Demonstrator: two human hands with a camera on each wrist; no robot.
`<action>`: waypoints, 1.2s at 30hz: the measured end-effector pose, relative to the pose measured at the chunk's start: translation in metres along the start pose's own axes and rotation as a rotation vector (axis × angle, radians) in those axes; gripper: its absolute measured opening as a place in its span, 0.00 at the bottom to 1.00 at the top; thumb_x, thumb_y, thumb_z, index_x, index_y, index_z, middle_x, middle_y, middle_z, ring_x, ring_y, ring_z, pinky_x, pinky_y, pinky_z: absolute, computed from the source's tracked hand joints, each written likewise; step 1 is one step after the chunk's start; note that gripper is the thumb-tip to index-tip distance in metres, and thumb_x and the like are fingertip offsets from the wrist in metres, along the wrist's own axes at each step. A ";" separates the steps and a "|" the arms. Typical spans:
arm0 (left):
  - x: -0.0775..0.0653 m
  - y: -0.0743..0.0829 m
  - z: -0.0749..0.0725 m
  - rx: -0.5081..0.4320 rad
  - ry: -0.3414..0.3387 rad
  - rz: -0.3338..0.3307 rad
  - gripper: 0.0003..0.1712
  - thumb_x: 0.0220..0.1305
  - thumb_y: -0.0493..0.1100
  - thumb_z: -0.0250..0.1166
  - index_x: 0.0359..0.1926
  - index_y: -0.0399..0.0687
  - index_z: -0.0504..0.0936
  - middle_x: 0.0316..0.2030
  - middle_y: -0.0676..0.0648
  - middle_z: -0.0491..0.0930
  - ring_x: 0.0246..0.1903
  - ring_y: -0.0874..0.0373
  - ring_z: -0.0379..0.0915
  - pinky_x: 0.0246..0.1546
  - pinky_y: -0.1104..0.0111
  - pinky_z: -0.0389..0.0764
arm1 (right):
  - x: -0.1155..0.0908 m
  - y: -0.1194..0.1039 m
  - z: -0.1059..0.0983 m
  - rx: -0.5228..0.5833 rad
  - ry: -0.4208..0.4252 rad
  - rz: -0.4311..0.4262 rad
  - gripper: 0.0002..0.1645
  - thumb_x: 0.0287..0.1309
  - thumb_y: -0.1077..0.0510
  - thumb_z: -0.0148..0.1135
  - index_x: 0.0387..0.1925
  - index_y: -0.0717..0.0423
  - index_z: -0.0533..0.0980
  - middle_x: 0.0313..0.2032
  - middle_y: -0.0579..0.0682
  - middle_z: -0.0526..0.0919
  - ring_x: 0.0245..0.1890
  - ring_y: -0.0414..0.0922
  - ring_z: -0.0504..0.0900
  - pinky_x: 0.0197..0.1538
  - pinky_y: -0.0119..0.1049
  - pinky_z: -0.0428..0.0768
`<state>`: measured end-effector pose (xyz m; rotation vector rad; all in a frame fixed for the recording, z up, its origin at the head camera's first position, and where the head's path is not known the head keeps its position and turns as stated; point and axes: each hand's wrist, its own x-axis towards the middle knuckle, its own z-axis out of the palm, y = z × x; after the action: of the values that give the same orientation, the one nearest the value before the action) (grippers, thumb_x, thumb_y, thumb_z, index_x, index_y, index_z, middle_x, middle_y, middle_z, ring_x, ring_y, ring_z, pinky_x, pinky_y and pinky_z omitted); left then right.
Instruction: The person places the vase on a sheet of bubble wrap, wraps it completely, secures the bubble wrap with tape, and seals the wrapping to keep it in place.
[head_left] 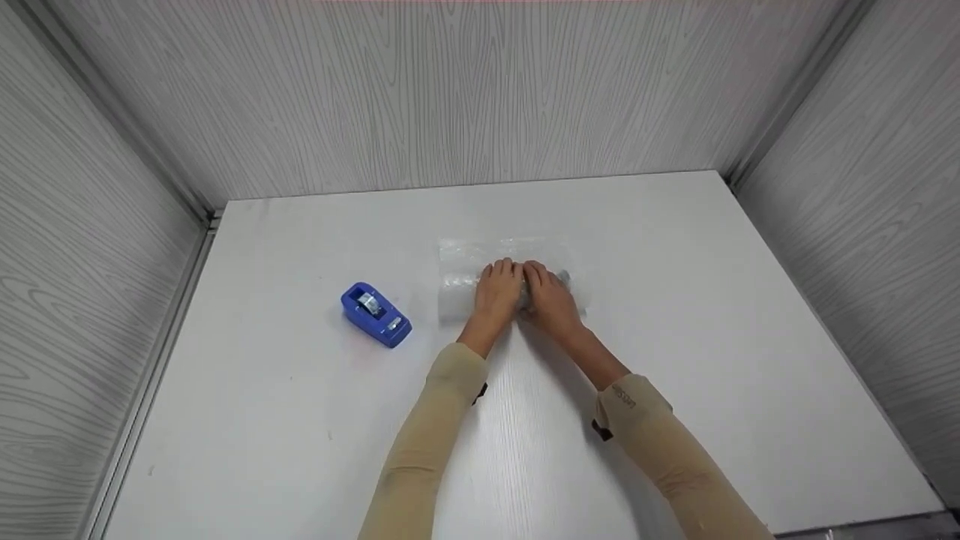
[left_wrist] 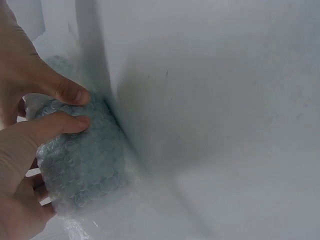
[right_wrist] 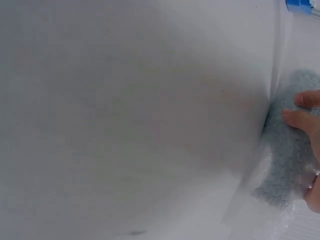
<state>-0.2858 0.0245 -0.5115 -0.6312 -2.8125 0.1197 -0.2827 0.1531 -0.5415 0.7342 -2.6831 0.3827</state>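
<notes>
A sheet of clear bubble wrap [head_left: 455, 300] lies near the middle of the table, rolled around a greyish-green object whose kind is hidden. Side by side, my left hand [head_left: 499, 291] and right hand [head_left: 553, 304] grip this bubble-wrapped bundle [left_wrist: 95, 160]. Both thumbs press its near side, close together, while the other fingers reach over the top and far side. In the right wrist view the bundle [right_wrist: 280, 172] shows loose film spreading past its end. The unrolled part of the wrap extends beyond my fingertips, away from me.
A blue tape dispenser [head_left: 376, 315] with a roll of clear tape stands on the white table [head_left: 750, 390], left of the wrap. Grey wood-grain panels [head_left: 450, 97] rise behind the table and along both sides.
</notes>
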 end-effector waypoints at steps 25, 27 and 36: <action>-0.009 0.005 -0.003 0.034 -0.061 -0.016 0.33 0.54 0.47 0.68 0.58 0.41 0.66 0.51 0.44 0.68 0.52 0.52 0.64 0.54 0.60 0.66 | -0.007 -0.001 -0.011 -0.027 -0.047 -0.024 0.50 0.39 0.50 0.76 0.60 0.67 0.61 0.56 0.61 0.64 0.48 0.56 0.72 0.51 0.45 0.70; -0.010 0.006 -0.002 0.043 -0.052 -0.016 0.32 0.54 0.46 0.68 0.58 0.41 0.67 0.50 0.44 0.68 0.51 0.52 0.65 0.53 0.60 0.67 | -0.007 -0.001 -0.012 -0.021 -0.058 -0.017 0.50 0.39 0.49 0.75 0.60 0.65 0.62 0.56 0.60 0.65 0.48 0.55 0.72 0.50 0.46 0.71; -0.012 0.005 -0.001 0.008 -0.070 -0.015 0.35 0.50 0.49 0.70 0.55 0.42 0.67 0.48 0.44 0.68 0.48 0.52 0.66 0.46 0.62 0.70 | -0.007 -0.001 -0.014 -0.008 -0.050 -0.013 0.49 0.35 0.46 0.76 0.58 0.61 0.65 0.55 0.56 0.68 0.42 0.55 0.74 0.43 0.49 0.74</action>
<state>-0.2732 0.0238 -0.5138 -0.6159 -2.8821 0.1532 -0.2730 0.1600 -0.5314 0.7688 -2.7232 0.3547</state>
